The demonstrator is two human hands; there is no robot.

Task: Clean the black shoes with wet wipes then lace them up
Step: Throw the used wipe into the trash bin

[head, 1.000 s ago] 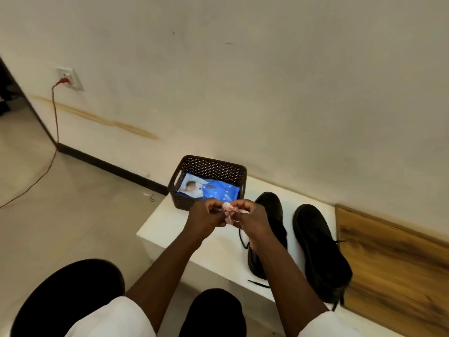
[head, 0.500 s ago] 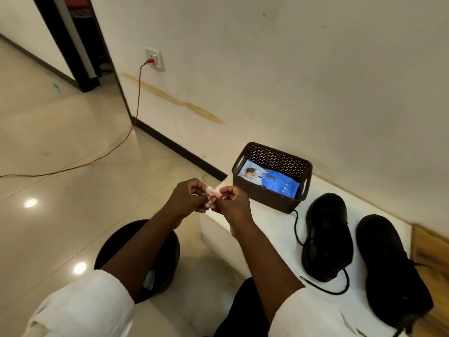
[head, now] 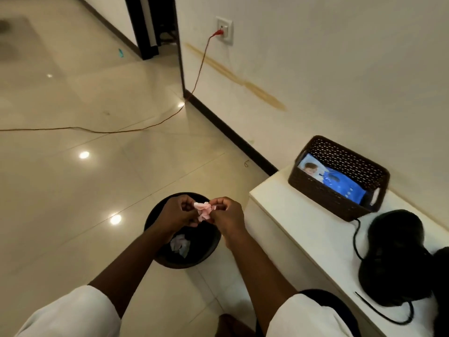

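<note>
A crumpled pinkish wet wipe (head: 203,210) is pinched between my left hand (head: 178,213) and my right hand (head: 227,216), both held over a black waste bin (head: 207,249) on the floor. Crumpled wipes (head: 180,245) lie inside the bin. A black shoe (head: 394,257) sits on the white bench (head: 303,220) at the right, its black lace (head: 356,242) trailing loose. A second black shoe (head: 442,288) shows only partly at the right edge. A blue wet-wipe pack (head: 332,178) lies in a brown basket (head: 320,193).
The basket stands at the bench's far end against the white wall. An orange cable (head: 136,128) runs from a wall socket (head: 224,29) across the tiled floor. A dark doorway (head: 150,23) opens at the back.
My view and both hands swung left, away from the bench and shoes, carrying the wipe until it hangs over the waste bin. The shoes and basket stayed in place.
</note>
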